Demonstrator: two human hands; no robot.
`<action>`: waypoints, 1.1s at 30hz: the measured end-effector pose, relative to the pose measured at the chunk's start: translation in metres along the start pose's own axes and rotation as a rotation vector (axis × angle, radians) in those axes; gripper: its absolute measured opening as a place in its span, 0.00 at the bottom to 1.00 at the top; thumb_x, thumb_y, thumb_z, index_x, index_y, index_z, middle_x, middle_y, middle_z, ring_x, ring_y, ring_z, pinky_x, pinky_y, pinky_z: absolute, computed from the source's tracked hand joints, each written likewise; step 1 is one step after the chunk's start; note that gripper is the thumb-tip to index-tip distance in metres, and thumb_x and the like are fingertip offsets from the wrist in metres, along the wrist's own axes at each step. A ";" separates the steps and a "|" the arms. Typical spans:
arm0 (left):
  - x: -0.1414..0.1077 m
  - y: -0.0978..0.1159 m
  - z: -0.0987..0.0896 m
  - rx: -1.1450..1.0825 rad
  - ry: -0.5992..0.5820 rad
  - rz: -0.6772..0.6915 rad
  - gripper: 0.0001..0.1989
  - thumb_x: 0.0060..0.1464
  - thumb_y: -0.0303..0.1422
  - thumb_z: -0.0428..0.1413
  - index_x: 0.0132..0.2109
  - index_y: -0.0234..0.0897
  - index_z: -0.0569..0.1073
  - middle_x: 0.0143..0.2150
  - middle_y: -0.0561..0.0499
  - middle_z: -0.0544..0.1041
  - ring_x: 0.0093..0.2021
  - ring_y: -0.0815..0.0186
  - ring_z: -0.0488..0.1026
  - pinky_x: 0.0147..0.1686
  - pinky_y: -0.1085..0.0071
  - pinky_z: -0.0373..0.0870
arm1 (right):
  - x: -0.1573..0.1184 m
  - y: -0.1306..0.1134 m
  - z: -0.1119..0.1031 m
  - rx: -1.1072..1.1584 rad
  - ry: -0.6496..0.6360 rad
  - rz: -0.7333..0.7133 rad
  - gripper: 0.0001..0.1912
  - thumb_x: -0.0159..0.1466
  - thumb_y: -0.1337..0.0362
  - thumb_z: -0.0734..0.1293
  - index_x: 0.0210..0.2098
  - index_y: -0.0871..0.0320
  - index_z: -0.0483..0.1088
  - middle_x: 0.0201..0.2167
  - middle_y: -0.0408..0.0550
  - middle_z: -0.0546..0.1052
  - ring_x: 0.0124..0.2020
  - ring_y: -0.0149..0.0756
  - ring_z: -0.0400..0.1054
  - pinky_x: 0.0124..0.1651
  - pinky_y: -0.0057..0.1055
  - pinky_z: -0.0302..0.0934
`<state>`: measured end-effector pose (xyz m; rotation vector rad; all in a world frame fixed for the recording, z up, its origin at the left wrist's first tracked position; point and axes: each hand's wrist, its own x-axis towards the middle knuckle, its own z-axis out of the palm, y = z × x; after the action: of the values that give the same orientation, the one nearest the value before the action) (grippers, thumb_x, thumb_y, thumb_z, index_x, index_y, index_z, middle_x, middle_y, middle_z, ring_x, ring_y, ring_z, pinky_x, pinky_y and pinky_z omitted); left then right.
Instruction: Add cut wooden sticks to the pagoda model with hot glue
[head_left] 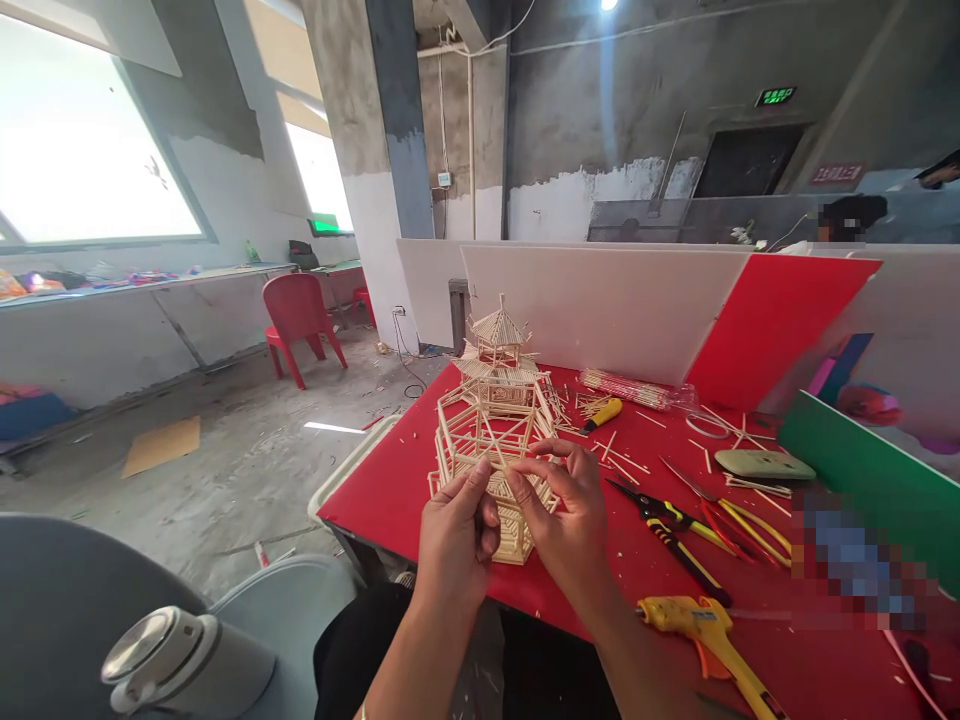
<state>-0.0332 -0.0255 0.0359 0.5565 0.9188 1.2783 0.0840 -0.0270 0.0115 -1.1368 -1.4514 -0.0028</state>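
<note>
Both hands are raised in front of a pagoda-like model of thin wooden sticks (500,372) on a red table (390,490). My left hand (459,520) has its fingers curled, thumb and forefinger pinched at a thin stick (493,440). Close beside it on the right, my right hand (564,505) pinches with thumb and forefinger near the same stick's lower end; whatever it grips is too small to make out. The hands hide part of the model's lower tier.
Right of the model lie a yellow-handled knife (604,414), bagged sticks (630,388), black-and-yellow pliers (671,530), red-and-yellow pliers (739,520), a green case (763,464) and a yellow glue gun (701,625). A white flask (187,660) stands on a grey chair (289,610).
</note>
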 end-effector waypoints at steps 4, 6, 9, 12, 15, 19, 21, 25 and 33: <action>0.004 0.002 0.003 -0.019 0.028 -0.003 0.24 0.32 0.45 0.73 0.29 0.35 0.71 0.12 0.61 0.64 0.08 0.78 0.55 0.08 0.81 0.43 | 0.005 0.001 0.000 0.070 -0.037 0.013 0.06 0.67 0.60 0.68 0.42 0.50 0.74 0.44 0.48 0.73 0.50 0.40 0.67 0.54 0.42 0.63; 0.005 0.002 0.003 -0.014 0.036 -0.010 0.24 0.32 0.45 0.73 0.28 0.35 0.71 0.12 0.61 0.65 0.08 0.77 0.55 0.08 0.81 0.43 | 0.008 0.000 0.000 0.124 -0.079 0.045 0.11 0.67 0.59 0.68 0.48 0.50 0.71 0.44 0.47 0.75 0.49 0.39 0.69 0.54 0.41 0.64; 0.006 0.002 0.002 0.001 0.032 0.002 0.24 0.33 0.45 0.73 0.27 0.34 0.71 0.12 0.60 0.65 0.08 0.78 0.56 0.08 0.81 0.44 | 0.012 -0.001 0.002 0.170 -0.120 0.073 0.15 0.67 0.60 0.68 0.53 0.50 0.67 0.40 0.44 0.77 0.47 0.37 0.70 0.55 0.40 0.63; 0.007 0.001 0.001 0.014 0.025 0.030 0.23 0.34 0.46 0.72 0.27 0.34 0.71 0.12 0.60 0.65 0.08 0.78 0.56 0.08 0.81 0.45 | 0.014 -0.001 0.004 0.146 -0.115 0.061 0.15 0.67 0.60 0.68 0.53 0.50 0.68 0.36 0.42 0.78 0.45 0.38 0.71 0.55 0.41 0.62; 0.009 0.002 0.000 0.026 0.017 0.042 0.23 0.34 0.46 0.72 0.26 0.34 0.70 0.13 0.59 0.66 0.09 0.77 0.56 0.08 0.81 0.45 | 0.015 0.001 0.006 0.115 -0.131 0.035 0.14 0.67 0.59 0.68 0.52 0.50 0.69 0.36 0.43 0.78 0.45 0.39 0.71 0.55 0.43 0.62; 0.011 0.002 -0.001 0.038 0.018 0.045 0.23 0.35 0.46 0.72 0.26 0.34 0.71 0.12 0.59 0.66 0.08 0.77 0.56 0.08 0.81 0.46 | 0.016 0.003 0.008 0.106 -0.138 0.022 0.14 0.67 0.59 0.68 0.52 0.50 0.69 0.37 0.44 0.78 0.45 0.39 0.70 0.55 0.43 0.61; 0.012 0.003 -0.001 0.059 0.030 0.039 0.24 0.34 0.47 0.72 0.26 0.34 0.72 0.12 0.59 0.65 0.08 0.77 0.56 0.08 0.81 0.45 | 0.016 0.004 0.008 0.113 -0.131 0.018 0.15 0.67 0.60 0.68 0.53 0.50 0.69 0.36 0.43 0.78 0.45 0.39 0.70 0.54 0.42 0.62; 0.014 0.003 0.000 0.096 0.043 0.041 0.25 0.31 0.48 0.73 0.27 0.33 0.74 0.11 0.58 0.65 0.08 0.77 0.55 0.08 0.81 0.45 | 0.018 0.004 0.008 0.121 -0.124 0.010 0.15 0.67 0.62 0.68 0.53 0.50 0.68 0.35 0.42 0.78 0.43 0.38 0.70 0.52 0.41 0.63; 0.013 0.006 0.002 0.120 0.074 0.058 0.26 0.29 0.48 0.73 0.26 0.32 0.74 0.10 0.58 0.65 0.08 0.77 0.55 0.08 0.81 0.46 | 0.019 0.006 0.008 0.113 -0.133 -0.006 0.17 0.66 0.64 0.68 0.54 0.50 0.68 0.36 0.43 0.78 0.43 0.39 0.70 0.52 0.41 0.63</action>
<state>-0.0343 -0.0111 0.0384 0.6368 1.0524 1.3085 0.0853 -0.0074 0.0206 -1.0565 -1.5522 0.1517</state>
